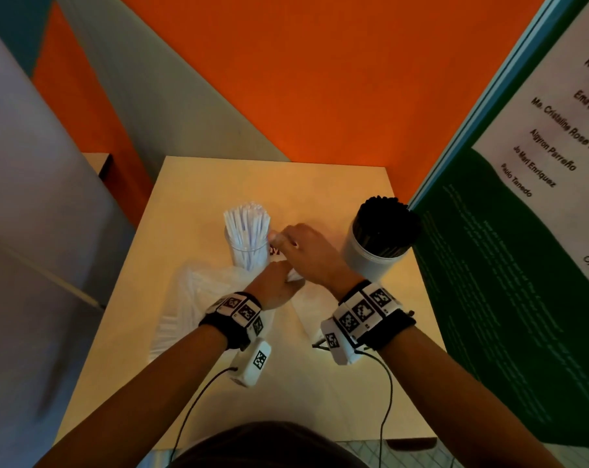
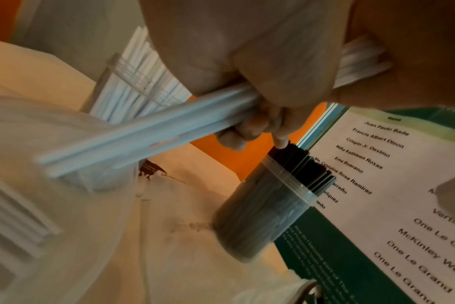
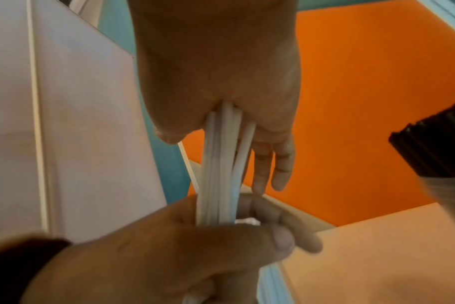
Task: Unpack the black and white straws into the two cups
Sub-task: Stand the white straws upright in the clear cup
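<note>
both hands' fingers clamp one bundle of white straws [image 3: 221,164] beside a poster [image 2: 372,164] reading "mckinley" and "one le grand".

— Any writing to read?
— Only on the poster [image 2: 392,185] standing at the right. Its white panel lists names: "Juan Paulo Bade", "Francis Albert Dizon", "Crispin Jr. Deximo", "Niña Kathleen Roxas", "Ma. Cristaline Rose Ramirez".
— More further down?
— "Jo Mari Enriquez" and "Paulo Tanedo"; beside them "One Le Grand" and "McKinley Wes", cut off. The small print on the green part is too blurred.
</note>
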`<state>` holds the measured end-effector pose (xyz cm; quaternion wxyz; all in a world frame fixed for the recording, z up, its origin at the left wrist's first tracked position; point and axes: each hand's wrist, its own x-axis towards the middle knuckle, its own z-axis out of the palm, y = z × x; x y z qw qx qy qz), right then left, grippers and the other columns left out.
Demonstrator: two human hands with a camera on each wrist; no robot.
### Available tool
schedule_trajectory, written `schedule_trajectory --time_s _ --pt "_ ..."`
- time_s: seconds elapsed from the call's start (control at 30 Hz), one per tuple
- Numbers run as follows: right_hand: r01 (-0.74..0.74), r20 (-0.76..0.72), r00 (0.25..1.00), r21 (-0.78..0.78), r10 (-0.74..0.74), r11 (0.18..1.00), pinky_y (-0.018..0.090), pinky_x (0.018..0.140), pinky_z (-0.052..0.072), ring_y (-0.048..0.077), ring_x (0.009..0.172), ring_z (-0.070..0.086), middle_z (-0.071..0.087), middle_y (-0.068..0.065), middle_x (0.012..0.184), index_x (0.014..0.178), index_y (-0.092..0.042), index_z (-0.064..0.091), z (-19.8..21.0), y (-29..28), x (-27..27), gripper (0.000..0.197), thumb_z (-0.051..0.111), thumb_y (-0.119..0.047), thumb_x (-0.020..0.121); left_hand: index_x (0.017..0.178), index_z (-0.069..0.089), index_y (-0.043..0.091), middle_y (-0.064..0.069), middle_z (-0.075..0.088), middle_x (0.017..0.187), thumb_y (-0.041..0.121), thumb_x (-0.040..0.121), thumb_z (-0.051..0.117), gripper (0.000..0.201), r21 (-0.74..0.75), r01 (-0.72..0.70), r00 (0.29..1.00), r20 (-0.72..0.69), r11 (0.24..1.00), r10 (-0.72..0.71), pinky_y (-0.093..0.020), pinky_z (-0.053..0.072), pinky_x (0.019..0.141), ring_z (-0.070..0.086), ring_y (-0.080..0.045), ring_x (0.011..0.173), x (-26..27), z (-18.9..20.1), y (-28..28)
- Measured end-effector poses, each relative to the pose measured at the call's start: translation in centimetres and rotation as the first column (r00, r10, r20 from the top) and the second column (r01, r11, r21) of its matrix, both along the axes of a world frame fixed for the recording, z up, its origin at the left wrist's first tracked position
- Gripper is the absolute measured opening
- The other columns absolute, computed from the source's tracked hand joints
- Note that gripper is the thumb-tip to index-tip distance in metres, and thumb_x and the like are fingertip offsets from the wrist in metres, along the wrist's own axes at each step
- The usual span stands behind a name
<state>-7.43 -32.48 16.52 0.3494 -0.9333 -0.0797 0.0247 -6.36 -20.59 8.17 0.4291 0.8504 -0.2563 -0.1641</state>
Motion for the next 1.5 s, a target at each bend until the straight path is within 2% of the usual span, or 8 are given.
schedule_trajectory --time_s 0.13,0.27,0.4,0.53,0.97,1.1,1.23,1.5 --pt "0.017 0.109 0.993 0.181 -0.037 0.983 0.028 0.067 0.034 0.014 0.074 0.048 0.056 0.005 0.077 0.083 0.0 0.06 0.5 0.7 0.2 0.046 0.044 -0.039 0.099 0.097 0.062 0.009 0.0 0.062 0.085 0.013 0.095 0.054 0.009 -0.048 0.0 1.0 0.031 0.999 0.001 -0.006 0.038 0.058 0.053 0.005 0.067 0.0 1.0 0.3" --pt "0.057 0.211 0.968 0.343 -0.136 0.937 0.02 0.076 0.041 0.013 0.093 0.055 0.061 0.002 0.099 0.102 -0.009 0.063 2.1 0.3 1.1 0.031 0.046 -0.035 0.099 0.069 0.054 0.028 0.005 0.057 0.059 0.012 0.096 0.048 0.032 -0.152 -0.061 0.997 -0.05 0.986 0.054 -0.023 0.042 0.057 0.054 0.002 0.052 1.9 4.3 1.4" --pt "0.128 0.211 0.945 0.469 -0.252 0.874 0.031 0.081 0.046 0.02 0.099 0.058 0.063 0.007 0.104 0.104 -0.006 0.063 3.2 -0.9 2.1 0.043 0.04 -0.043 0.098 0.099 0.063 0.024 -0.01 0.072 0.082 0.027 0.102 0.041 0.023 -0.365 -0.226 0.974 -0.082 0.903 0.21 -0.03 0.052 0.082 0.069 -0.022 0.084 5.7 7.8 3.6" --pt "0.165 0.194 0.946 0.407 -0.261 0.899 0.027 0.078 0.043 0.018 0.095 0.058 0.063 0.007 0.101 0.103 -0.006 0.064 2.2 -1.5 2.2 0.042 0.042 -0.041 0.098 0.11 0.067 0.015 0.005 0.072 0.106 0.038 0.102 0.038 0.037 -0.461 -0.308 0.947 -0.065 0.832 0.315 -0.026 0.038 0.099 0.06 -0.01 0.112 9.2 8.4 5.9" --pt "0.185 0.073 0.971 0.375 -0.228 0.909 0.014 0.074 0.042 0.014 0.093 0.059 0.064 0.005 0.1 0.1 -0.008 0.065 -2.1 -1.8 4.0 0.035 0.048 -0.038 0.097 0.117 0.058 0.049 0.029 0.051 0.129 0.054 0.097 0.039 0.028 -0.373 -0.345 0.938 -0.107 0.862 0.329 -0.003 0.031 0.093 0.045 0.013 0.119 13.1 3.3 7.0" --pt "0.191 -0.07 0.981 0.413 -0.179 0.891 0.013 0.078 0.045 0.011 0.104 0.057 0.06 0.0 0.112 0.11 -0.017 0.059 -4.3 -1.0 5.4 0.029 0.056 -0.04 0.093 0.147 0.016 0.044 0.017 0.027 0.149 0.071 0.073 0.06 0.09 -0.229 -0.32 0.936 -0.224 0.919 0.271 -0.019 0.029 0.102 0.033 -0.002 0.132 13.5 0.4 8.2" --pt "0.198 -0.316 0.945 0.37 -0.078 0.908 0.008 0.082 0.039 0.003 0.116 0.045 0.041 -0.002 0.142 0.146 -0.018 0.03 -7.7 -0.4 7.3 0.086 0.074 -0.044 0.078 0.146 -0.017 0.043 0.013 -0.003 0.159 0.065 0.044 0.084 0.145 -0.08 -0.242 0.918 -0.341 0.967 0.201 -0.035 0.022 0.113 0.008 -0.005 0.142 13.6 -2.2 10.5" --pt "0.052 -0.349 0.936 0.269 0.048 0.962 0.043 0.115 0.03 0.019 0.142 0.028 0.029 0.003 0.153 0.151 -0.015 0.019 -11.9 2.7 11.8 0.117 0.087 -0.045 0.061 0.142 -0.012 0.054 0.014 -0.001 0.16 0.053 0.03 0.093 0.154 0.126 -0.091 0.94 -0.318 0.988 0.127 -0.051 0.025 0.115 0.008 -0.013 0.147 14.7 -4.5 11.7"
